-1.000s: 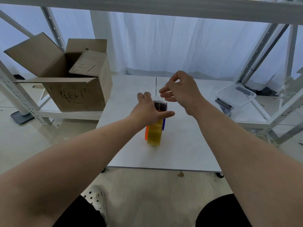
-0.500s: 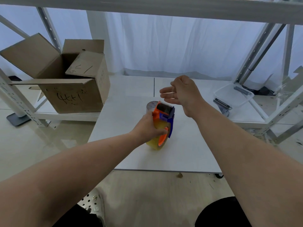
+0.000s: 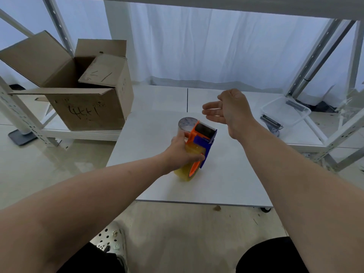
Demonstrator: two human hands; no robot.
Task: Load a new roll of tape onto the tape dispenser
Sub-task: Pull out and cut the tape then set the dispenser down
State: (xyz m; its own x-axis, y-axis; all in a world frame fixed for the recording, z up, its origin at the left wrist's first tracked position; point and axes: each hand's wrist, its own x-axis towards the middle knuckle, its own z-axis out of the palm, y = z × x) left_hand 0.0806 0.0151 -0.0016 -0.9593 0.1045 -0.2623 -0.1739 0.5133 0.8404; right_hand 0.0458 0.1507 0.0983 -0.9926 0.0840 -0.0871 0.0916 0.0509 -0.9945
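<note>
The left hand is wrapped around the tape dispenser near the middle of the white table, fingers clamped on its body, the thumb lying across the orange side plate. The dispenser is orange and blue, tilted so that its serrated cutting edge faces up and away from the person, toward the far edge of the table. A yellowish roll of tape sits in the dispenser, its lower curve at or just above the table surface; whether it touches cannot be told. Just behind the hand, on the far side of the dispenser, a second roll with a pale core shows partly, and whether it stands on the table or is attached to the dispenser cannot be told.

The right hand hovers above the table beyond the dispenser, toward the far right part, holding nothing. Its fingers are loosely extended and slightly apart, pointing to the left, palm turned partly up.

Off the table's left edge an open cardboard box with handwritten marks rests on a low shelf. Off the right edge a clear plastic container sits on another low shelf of the white metal rack
</note>
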